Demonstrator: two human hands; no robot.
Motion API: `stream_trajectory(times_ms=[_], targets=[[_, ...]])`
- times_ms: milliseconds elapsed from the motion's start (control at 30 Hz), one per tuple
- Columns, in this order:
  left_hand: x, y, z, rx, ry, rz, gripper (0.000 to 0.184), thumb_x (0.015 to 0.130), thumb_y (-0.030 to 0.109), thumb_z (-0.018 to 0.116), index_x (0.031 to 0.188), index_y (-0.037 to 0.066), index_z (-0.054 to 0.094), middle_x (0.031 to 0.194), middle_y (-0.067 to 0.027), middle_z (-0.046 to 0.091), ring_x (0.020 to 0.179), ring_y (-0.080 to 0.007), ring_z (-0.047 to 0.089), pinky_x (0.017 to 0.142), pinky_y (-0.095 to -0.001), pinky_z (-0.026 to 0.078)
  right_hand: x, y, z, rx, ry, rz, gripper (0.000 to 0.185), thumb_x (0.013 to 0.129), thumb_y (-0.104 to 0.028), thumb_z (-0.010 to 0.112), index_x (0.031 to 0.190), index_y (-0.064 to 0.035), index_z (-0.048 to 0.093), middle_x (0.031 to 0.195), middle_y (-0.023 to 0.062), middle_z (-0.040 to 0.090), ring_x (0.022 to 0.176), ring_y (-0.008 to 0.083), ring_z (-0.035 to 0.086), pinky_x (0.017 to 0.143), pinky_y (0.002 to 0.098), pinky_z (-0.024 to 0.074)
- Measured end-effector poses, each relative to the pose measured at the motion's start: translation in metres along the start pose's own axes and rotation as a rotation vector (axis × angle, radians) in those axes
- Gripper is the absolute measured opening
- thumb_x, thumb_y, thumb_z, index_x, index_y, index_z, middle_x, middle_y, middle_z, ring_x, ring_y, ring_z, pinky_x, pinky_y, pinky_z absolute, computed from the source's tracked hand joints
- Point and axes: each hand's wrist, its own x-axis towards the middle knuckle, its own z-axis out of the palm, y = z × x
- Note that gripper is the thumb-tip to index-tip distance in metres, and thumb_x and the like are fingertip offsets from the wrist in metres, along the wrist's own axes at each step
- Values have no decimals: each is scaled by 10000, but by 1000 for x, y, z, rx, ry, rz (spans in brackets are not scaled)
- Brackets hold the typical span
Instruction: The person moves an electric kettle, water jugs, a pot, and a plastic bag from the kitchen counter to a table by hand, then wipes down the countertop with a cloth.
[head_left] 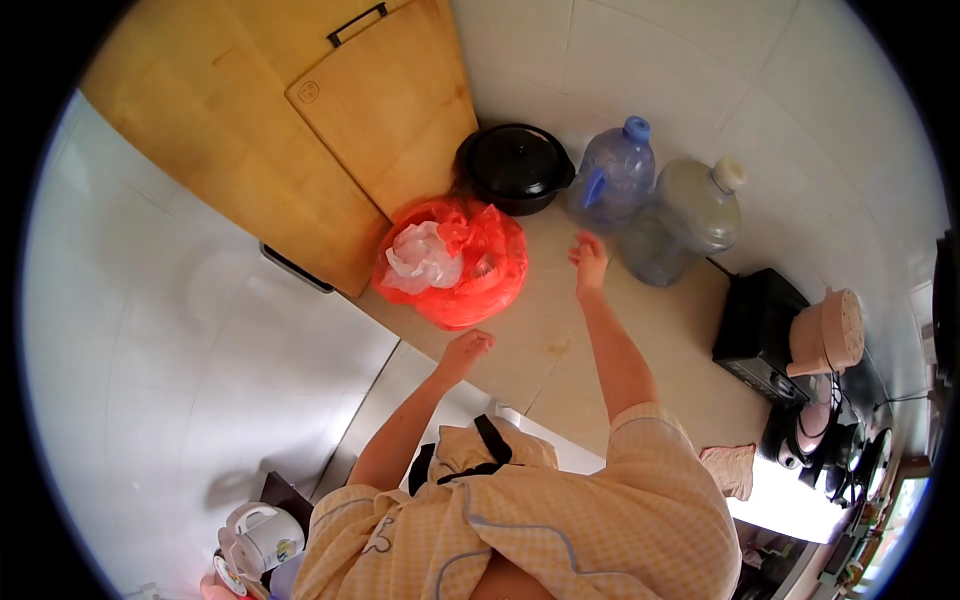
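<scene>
My left hand [467, 354] is above the counter's front edge, just below a red plastic bag [484, 291]. Its fingers are loosely curled together, with nothing visible in them. A crumpled whitish clear bag [424, 257] lies on top of the red one. Farther right, my right hand [590, 264] reaches over the counter, its fingers bent and slightly apart, holding nothing that I can see. Closest to it are a blue-tinted water jug [617, 170] with a blue cap and a larger clear jug [690, 212] with a pale cap. A black lidded pot [518, 165] stands behind the red bag.
Wooden boards [390, 110] lean at the back left. To the right stand a black appliance [757, 325], a pink perforated container [828, 332] and several pans. A brown cloth [730, 470] hangs near the front edge. A white kettle [268, 537] is at the lower left.
</scene>
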Motion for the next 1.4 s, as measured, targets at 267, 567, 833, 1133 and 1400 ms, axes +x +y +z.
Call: stream_trajectory(times_ms=[267,567,833,1133,1400], targets=[[-8,-20,-7,-16,96,-135,196,894,156,465,968,-13,532,932,-86,602,864,-146,576,748,-269,472,103,-39,26,132,36,30,439,782,-65,457,1215,-8,415,1093,110,505,794,209,599,648,305,483],[-20,-25,-13,16,135,-145,186,893,143,458,962,-12,533,931,-93,603,843,-150,581,738,-267,474,94,-57,21,253,-154,123,348,771,-90,501,1117,-55,484,949,51,549,740,196,593,623,272,446],[-12,-14,-14,112,103,-103,167,873,135,466,933,1,544,820,-50,584,712,-122,546,663,-251,448,62,-54,-6,182,-41,154,204,739,-64,534,942,-64,527,775,28,526,524,129,496,482,243,394],[-8,-6,-11,73,94,-57,243,907,230,456,956,9,545,874,-59,570,772,-133,538,714,-267,443,13,-70,-22,235,0,230,96,692,-80,531,757,-11,512,587,35,452,385,91,337,362,243,272],[-17,-6,-13,70,76,-107,171,883,136,469,978,17,548,917,-55,584,834,-137,554,764,-267,444,-4,-118,-19,28,-46,223,276,736,-258,565,678,10,541,579,63,518,362,76,319,350,232,247]])
